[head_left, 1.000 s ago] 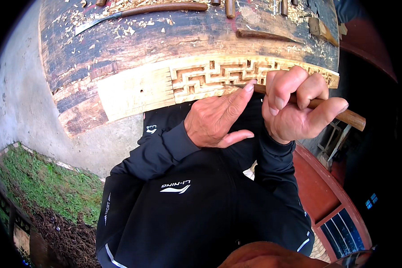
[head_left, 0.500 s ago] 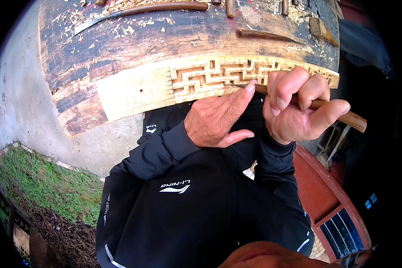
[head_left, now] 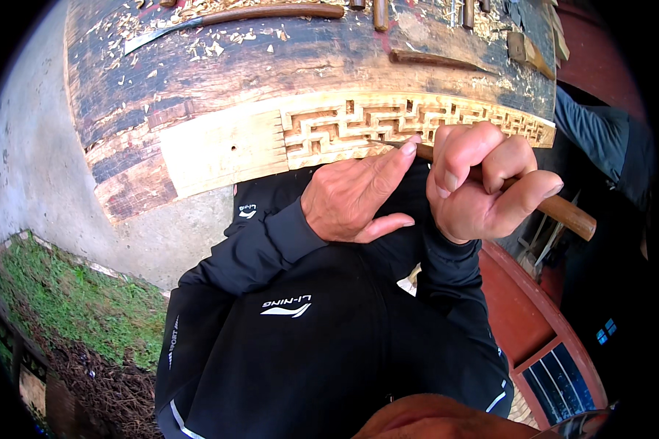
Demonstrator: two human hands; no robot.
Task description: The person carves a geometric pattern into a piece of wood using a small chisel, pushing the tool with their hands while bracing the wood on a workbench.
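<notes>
Right hand (head_left: 483, 183) has its fingers curled tight round a wooden-handled tool (head_left: 568, 217), thumb sticking out to the right along the grip. Middle of the handle is lost inside that fist, only the butt shows on the right and a bit of shaft on the left. Left hand (head_left: 351, 194) isn't gripping, index stretched out with its tip against the shaft, thumb loose on the near side, and I can't really see what its other fingers are doing underneath. The tool's dark tip sits at the near side of the carved board (head_left: 223, 143), too small to tell if it's biting in. Board lies along the near edge of the workbench (head_left: 285, 80), plain on the left, fretwork on the right, part of that covered by the right hand. Farther over there's a long-handled chisel (head_left: 271, 13), wood shavings (head_left: 212, 50), a slim brown tool (head_left: 443, 60) and a blocky wooden one (head_left: 531, 55), plus a handle (head_left: 381, 14) cut off at the far edge. Off to the right, some blue-grey cloth (head_left: 593, 135) fades into the dark rim, can't say if it's a sleeve or a trouser leg
</notes>
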